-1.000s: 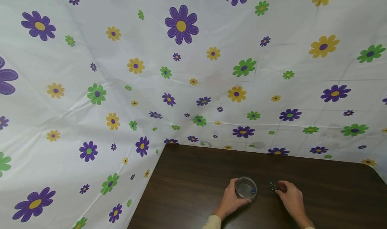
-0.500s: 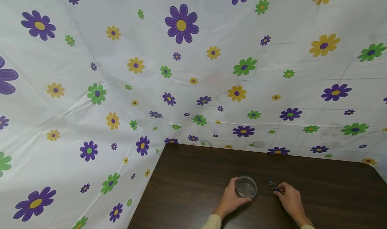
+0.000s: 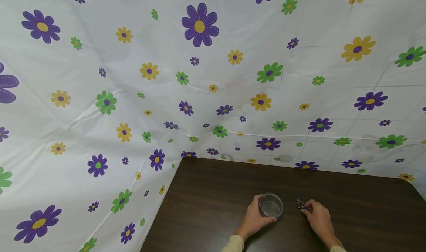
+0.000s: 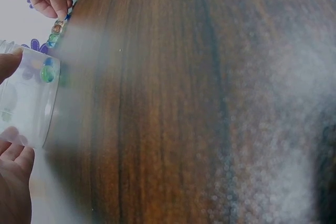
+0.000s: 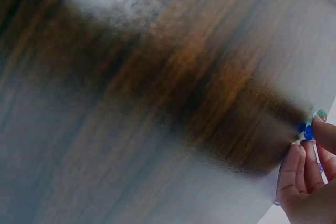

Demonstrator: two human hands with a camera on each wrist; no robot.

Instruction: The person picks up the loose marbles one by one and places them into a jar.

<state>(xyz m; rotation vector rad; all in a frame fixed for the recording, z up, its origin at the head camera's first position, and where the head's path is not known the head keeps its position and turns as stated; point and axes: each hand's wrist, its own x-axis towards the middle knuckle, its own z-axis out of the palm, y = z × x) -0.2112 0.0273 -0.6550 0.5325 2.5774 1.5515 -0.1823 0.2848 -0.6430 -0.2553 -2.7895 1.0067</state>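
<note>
Fingers of the right hand curl down onto the small cluster of glass beads and pinch one between the tips; a second ago this hand lay a little farther to the right, so it has drawn closer to pick. Largest around them is the dark wooden table, with the flowered cloth hanging behind. On it stands the clear jar – the left hand wraps around it as before, with beads already inside.
</note>
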